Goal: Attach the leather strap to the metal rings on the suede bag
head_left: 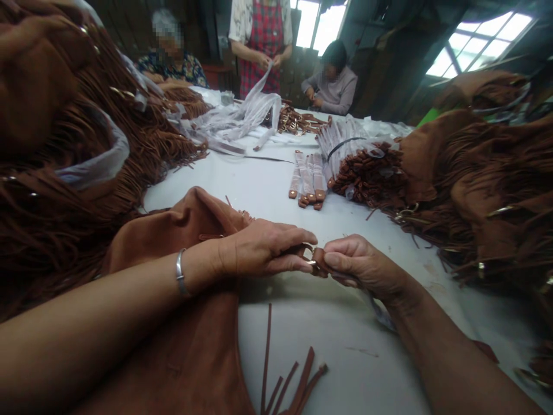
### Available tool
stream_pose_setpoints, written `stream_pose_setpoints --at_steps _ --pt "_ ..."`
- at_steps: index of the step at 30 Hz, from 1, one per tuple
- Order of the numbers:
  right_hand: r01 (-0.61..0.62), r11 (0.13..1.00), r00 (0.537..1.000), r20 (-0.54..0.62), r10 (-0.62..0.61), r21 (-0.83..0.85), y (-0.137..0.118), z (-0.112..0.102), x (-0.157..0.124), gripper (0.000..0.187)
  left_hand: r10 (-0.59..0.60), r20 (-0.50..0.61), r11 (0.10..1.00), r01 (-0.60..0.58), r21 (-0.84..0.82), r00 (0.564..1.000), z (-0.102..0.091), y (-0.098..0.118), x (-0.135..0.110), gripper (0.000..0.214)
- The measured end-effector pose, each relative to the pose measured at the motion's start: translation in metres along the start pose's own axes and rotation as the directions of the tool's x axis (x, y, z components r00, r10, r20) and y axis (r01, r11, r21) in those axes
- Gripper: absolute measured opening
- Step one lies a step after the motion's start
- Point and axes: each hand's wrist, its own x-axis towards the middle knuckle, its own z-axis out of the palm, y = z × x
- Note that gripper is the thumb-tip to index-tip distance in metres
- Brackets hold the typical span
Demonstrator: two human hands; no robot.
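Observation:
A brown suede fringed bag [173,300] lies on the white table [328,328] under my left forearm. My left hand [263,249] is closed, pinching a metal ring [309,253] at the bag's corner. My right hand [365,266] is closed on the end of a brown strap [320,264] that meets the ring. The two hands touch at the fingertips. A silver bangle [180,272] circles my left wrist. Fringe strips [294,380] of the bag trail over the table near the front edge.
Piles of brown fringed bags rise at the left [64,144] and right [484,173]. Wrapped brown straps [307,180] and a bundle of them [367,167] lie mid-table. Clear plastic wrap [242,121] lies further back. Three people [261,40] work at the far end.

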Motion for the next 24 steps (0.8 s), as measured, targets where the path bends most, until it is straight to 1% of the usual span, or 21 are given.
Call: stream_pose_setpoints --at_steps 4,8,10,12,14,16,20,22,24 --pt "-0.031 0.999 0.999 0.023 0.030 0.020 0.012 -0.007 0.006 0.033 -0.004 0.076 0.998 0.009 -0.064 0.997 -0.003 -0.001 0.001 0.033" --pt "-0.043 0.997 0.999 0.009 0.043 0.057 0.018 -0.009 0.009 0.034 -0.016 0.105 0.998 0.023 -0.065 0.994 -0.005 -0.001 0.001 0.031" --pt "-0.048 0.998 0.999 -0.008 0.048 0.048 0.015 -0.009 0.008 0.036 -0.031 0.084 0.999 0.033 -0.030 0.996 -0.004 0.000 0.000 0.031" --pt "-0.061 0.998 0.998 -0.023 0.061 -0.002 0.008 -0.007 0.005 0.036 -0.036 0.061 0.999 0.037 -0.007 0.997 -0.001 0.000 0.000 0.032" --pt "-0.087 0.994 0.996 -0.010 0.087 -0.061 0.002 -0.007 0.001 0.036 -0.011 0.064 1.000 0.011 -0.001 0.998 0.002 -0.001 0.000 0.033" --pt "-0.119 0.989 0.992 0.027 0.122 -0.093 -0.001 -0.008 -0.001 0.036 0.033 0.083 0.999 -0.035 0.029 0.996 0.004 -0.002 0.000 0.035" --pt "-0.138 0.988 0.986 0.085 0.144 -0.068 0.003 -0.010 0.001 0.037 0.092 0.080 0.980 -0.104 0.168 0.993 0.007 -0.004 -0.001 0.037" --pt "-0.117 0.992 0.991 0.066 0.119 -0.036 0.006 -0.008 0.003 0.039 0.086 0.046 0.971 -0.094 0.219 0.995 0.006 -0.004 -0.002 0.037" --pt "-0.087 0.996 0.996 0.018 0.088 -0.025 0.007 -0.003 0.004 0.038 0.053 0.006 0.967 -0.053 0.249 0.999 0.005 -0.003 -0.003 0.037"
